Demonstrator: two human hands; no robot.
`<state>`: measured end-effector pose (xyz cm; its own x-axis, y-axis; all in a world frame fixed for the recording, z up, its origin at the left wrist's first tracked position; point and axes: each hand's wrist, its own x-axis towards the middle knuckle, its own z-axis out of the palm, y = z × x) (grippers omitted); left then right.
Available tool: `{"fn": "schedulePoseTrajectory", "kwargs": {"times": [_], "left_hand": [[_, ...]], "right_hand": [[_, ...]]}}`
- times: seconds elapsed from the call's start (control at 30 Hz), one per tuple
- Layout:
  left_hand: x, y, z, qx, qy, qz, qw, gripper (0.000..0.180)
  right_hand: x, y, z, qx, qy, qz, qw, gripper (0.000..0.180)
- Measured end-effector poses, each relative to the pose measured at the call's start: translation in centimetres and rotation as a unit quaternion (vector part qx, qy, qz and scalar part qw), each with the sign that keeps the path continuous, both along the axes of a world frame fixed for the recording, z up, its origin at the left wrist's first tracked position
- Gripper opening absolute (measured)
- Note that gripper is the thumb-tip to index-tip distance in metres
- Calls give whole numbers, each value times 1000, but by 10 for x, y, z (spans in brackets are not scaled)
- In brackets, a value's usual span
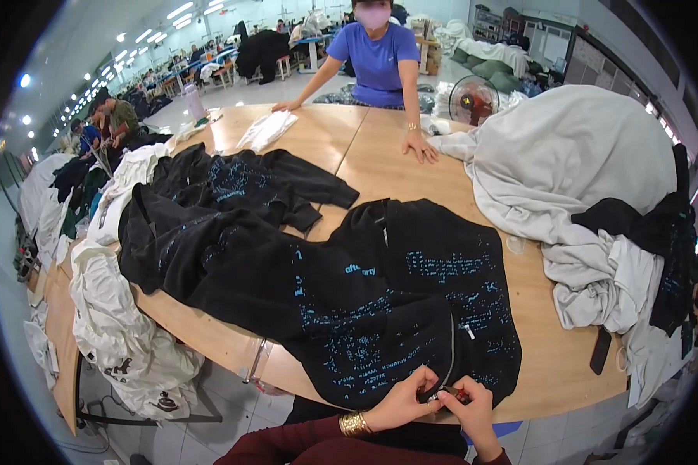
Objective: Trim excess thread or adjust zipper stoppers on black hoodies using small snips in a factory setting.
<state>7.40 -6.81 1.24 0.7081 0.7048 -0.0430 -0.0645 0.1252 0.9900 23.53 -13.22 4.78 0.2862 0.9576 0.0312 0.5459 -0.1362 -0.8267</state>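
Fingers of both hands pinch black hoodie hem — grey pile right, white garments left.

Grey garment heap right — red fan behind.

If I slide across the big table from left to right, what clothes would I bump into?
White printed garments hanging off the table edge → black zip-up jacket with blue print, its hem pinched by both hands → big pale grey fabric heap.
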Motion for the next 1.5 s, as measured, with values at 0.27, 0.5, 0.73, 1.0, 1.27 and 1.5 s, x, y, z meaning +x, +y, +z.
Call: {"fn": "schedulePoseTrajectory", "kwargs": {"times": [0.27,0.5,0.73,1.0,1.27,1.5], "left_hand": [[0,1,0,-1,7,-16,1000,34],[0,1,2,7,2,3,1000,36],[2,-1,-5,-1,-13,5,1000,37],[2,1,1,-7,-12,-6,1000,36],[-1,2,8,7,3,-6,1000,37],[2,0,1,25,-10,3,1000,37]], "right_hand": [[1,-2,0,9,5,15,1000,28],[0,-4,2,17,-27,27,999,25],[1,-6,-2,8,-1,11,1000,31],[2,-7,-2,5,33,24,999,31],[-3,-7,3,-9,32,26,999,28],[-2,-12,0,5,115,19,993,29]]}}
